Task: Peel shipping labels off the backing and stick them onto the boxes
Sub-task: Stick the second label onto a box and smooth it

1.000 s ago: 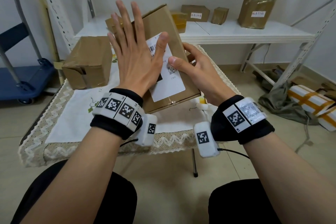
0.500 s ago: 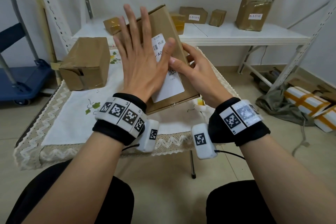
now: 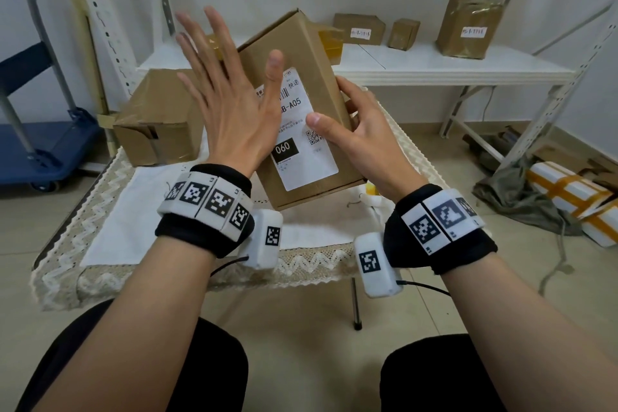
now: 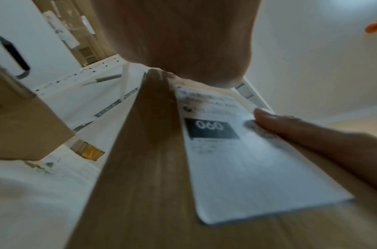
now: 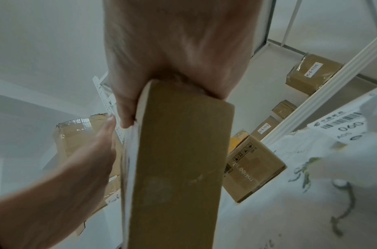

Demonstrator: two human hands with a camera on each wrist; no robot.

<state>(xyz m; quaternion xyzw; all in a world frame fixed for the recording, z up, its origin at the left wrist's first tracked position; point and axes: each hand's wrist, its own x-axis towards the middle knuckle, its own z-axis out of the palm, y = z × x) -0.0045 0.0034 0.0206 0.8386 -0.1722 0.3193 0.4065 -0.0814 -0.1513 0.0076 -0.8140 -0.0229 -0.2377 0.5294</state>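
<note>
A brown cardboard box [image 3: 301,53] is held tilted above the table, its white shipping label [image 3: 307,160] facing me. My left hand [image 3: 240,90] lies flat on the box's left part with fingers straight and spread, covering the label's left edge. My right hand [image 3: 354,124] grips the box's right side, thumb on the label, fingers behind. The left wrist view shows the label [image 4: 236,160] stuck flat, with the right thumb [image 4: 300,131] on it. The right wrist view shows the box's narrow side [image 5: 178,160].
A larger taped box [image 3: 157,120] sits at the back left of the lace-covered table [image 3: 133,227]. More labels [image 5: 343,123] lie on the cloth. Several boxes stand on the white shelf [image 3: 434,60]. A blue cart [image 3: 40,144] stands left; wrapped parcels [image 3: 568,191] lie right.
My left hand has slid up and to the left over the label, its fingers now spread, uncovering most of the label. The right hand keeps its grip on the box.
</note>
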